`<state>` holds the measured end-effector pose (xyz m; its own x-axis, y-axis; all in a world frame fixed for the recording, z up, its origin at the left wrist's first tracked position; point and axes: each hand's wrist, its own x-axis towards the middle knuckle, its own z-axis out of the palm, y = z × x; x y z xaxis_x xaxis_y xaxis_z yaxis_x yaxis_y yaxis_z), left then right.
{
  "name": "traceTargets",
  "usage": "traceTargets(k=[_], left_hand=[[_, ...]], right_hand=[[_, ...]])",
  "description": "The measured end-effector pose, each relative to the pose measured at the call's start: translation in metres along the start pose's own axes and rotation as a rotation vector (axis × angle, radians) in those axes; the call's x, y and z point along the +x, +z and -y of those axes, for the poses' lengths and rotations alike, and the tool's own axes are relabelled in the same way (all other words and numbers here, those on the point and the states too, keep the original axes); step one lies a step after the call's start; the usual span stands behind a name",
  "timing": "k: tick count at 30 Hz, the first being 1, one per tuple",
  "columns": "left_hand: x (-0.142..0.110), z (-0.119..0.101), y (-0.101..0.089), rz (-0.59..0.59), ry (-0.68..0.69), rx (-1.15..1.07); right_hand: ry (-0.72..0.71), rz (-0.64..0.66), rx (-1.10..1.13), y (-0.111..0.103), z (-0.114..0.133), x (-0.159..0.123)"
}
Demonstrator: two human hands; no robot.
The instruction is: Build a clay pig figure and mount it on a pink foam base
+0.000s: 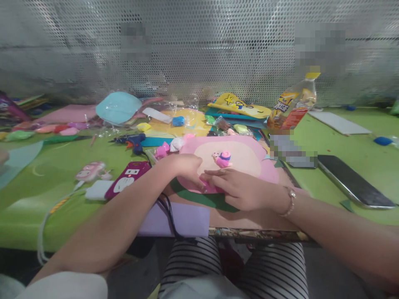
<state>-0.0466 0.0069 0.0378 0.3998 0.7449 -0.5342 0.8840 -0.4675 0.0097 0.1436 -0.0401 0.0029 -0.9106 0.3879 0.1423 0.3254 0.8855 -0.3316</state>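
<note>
A pink paper shape with a cream middle lies in front of me, on top of green and brown sheets. On its cream part sits a small pink clay snail with a blue band on its shell. Both my hands meet at the near left edge of the pink shape, around a small lump of pink clay. My left hand has its fingers bent against this lump. My right hand, with a bracelet at the wrist, presses its fingertips on the lump from the right. The fingers partly hide the clay.
A glue gun, a purple power strip with a white plug and cable lie left. Bagged clay stands behind my left hand. A drink bottle and a phone are right. Perforated metal closes the back.
</note>
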Motion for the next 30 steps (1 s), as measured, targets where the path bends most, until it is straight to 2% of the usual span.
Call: traceTargets(k=[7, 12, 16, 22, 30], left_hand=[[0.002, -0.002, 0.001, -0.012, 0.007, -0.001], [0.000, 0.001, 0.001, -0.026, 0.038, -0.010], [0.000, 0.001, 0.003, -0.033, 0.020, 0.015], [0.001, -0.002, 0.002, -0.020, 0.015, 0.021], [0.002, 0.000, 0.003, -0.029, 0.014, 0.011]], right_hand=[[0.029, 0.085, 0.109, 0.000, -0.007, 0.004], [0.058, 0.009, 0.214, -0.003, -0.012, 0.001], [0.046, 0.018, 0.141, -0.005, -0.008, 0.000], [-0.016, 0.011, 0.036, 0.004, -0.008, 0.005], [0.022, -0.081, 0.107, 0.000, -0.009, 0.004]])
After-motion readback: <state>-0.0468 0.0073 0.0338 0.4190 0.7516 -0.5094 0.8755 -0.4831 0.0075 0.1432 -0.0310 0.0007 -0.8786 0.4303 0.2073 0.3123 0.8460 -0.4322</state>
